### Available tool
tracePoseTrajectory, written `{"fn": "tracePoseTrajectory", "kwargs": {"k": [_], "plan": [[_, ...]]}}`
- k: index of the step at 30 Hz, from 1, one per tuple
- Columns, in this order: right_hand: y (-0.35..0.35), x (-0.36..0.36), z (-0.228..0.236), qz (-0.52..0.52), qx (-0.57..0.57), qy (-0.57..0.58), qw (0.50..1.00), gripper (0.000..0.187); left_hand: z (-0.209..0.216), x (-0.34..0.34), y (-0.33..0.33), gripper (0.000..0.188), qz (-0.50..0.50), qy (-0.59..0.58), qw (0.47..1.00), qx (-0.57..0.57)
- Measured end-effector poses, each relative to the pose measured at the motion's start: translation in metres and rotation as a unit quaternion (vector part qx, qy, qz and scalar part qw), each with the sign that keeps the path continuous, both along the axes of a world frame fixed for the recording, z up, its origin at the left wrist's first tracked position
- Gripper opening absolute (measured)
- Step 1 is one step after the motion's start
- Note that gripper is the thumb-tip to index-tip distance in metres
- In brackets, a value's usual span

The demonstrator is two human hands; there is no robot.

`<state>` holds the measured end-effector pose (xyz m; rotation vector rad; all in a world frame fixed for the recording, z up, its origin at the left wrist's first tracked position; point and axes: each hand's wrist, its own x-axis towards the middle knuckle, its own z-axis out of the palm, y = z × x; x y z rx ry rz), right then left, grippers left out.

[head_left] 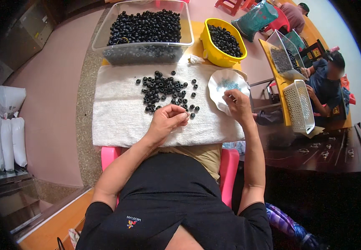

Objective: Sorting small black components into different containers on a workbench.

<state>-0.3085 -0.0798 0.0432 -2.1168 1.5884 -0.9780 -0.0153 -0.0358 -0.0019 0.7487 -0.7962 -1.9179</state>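
A loose cluster of round black beads with holes (162,85) lies on a white towel (118,121) in front of me. My left hand (170,121) is at the near edge of the cluster, thumb and fingers pinched together; whatever they hold is too small to make out. To the right is a white dish with a wavy rim (214,85) holding tiny light-blue pieces (228,84). My right hand (239,106) is over the near right side of this dish with its fingertips pressed together. Anything between those fingertips is hidden.
Behind the towel stand a clear plastic bin (143,54) and a yellow basin (218,60), both full of black beads. Crumpled white tissue (196,59) lies between them. At right, a person (328,81) sits by another table with a white perforated basket (299,106). White sacks (7,141) stand left.
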Motion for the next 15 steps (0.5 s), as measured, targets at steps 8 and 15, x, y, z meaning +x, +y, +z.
{"fn": "tracePoseTrajectory", "kwargs": {"k": [8,15], "plan": [[0.000,0.000,-0.002,0.027,-0.020,-0.030,0.999,0.014,-0.004,0.001,0.002,0.015,-0.002,-0.007,0.999,-0.035],[0.004,-0.005,-0.014,0.003,0.004,-0.067,0.998,0.012,-0.002,-0.001,0.005,0.016,0.013,-0.024,0.998,-0.055]]}}
